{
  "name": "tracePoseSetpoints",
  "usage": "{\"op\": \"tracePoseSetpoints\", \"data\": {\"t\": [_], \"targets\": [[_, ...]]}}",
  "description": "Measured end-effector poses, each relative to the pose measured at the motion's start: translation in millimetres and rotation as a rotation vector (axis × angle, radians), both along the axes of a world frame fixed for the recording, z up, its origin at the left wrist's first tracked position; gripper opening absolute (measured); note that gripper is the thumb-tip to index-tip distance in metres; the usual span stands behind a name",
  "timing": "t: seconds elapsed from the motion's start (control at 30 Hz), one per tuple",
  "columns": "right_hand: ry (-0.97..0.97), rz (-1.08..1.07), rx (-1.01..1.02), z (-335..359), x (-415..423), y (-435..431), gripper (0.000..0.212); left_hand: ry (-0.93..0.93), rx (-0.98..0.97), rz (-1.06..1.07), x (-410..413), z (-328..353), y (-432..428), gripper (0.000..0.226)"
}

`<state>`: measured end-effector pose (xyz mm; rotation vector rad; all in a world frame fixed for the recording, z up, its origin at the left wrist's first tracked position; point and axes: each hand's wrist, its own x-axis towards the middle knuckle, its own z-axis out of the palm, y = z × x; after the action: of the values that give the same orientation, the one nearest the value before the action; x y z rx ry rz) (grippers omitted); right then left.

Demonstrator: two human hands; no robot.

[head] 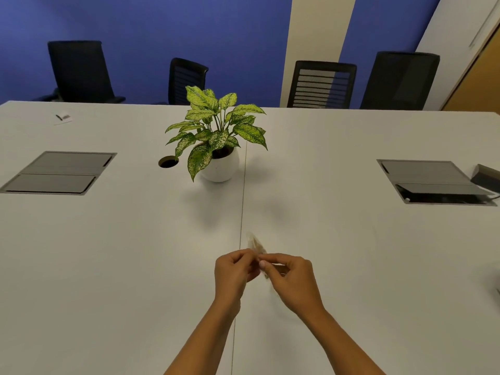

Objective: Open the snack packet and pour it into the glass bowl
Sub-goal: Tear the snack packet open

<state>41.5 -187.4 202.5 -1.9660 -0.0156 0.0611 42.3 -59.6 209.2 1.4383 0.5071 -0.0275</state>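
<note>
- Here, a small, blurred snack packet (256, 246) is pinched between the fingertips of both hands, above the white table (121, 253).
- The left hand (234, 272) is closed on the packet's near edge, with thumb and forefinger pressed together at the top.
- The right hand (290, 277) is likewise closed on the packet, its fingertips met with those of the left hand; the two hands are touching at the pinch.
- The packet's free end is seen sticking up and away from the hands, pale and smeared by motion, so its print cannot be read.
- Well beyond the hands, a potted plant (216, 131) in a round white pot is set beside the table's centre seam, with a round cable hole (168, 161) just to its left.
- Far off to the left and right of the hands, two grey flaps (58, 171) (433, 182) are let into the tabletop.
- Behind the table, dark office chairs (320, 83) are ranged against a blue wall.
</note>
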Motion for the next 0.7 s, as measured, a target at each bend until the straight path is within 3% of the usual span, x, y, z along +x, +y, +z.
{"op": "tracePoseSetpoints", "data": {"t": [0.3,0.7], "targets": [[0.035,0.012,0.034,8,-2,11,0.029,0.009,-0.08,0.131,-10,-2,3,0.012],[-0.007,-0.02,-0.01,8,-9,7,0.025,0.018,-0.182,-0.058,-20,1,6,0.023]]}}
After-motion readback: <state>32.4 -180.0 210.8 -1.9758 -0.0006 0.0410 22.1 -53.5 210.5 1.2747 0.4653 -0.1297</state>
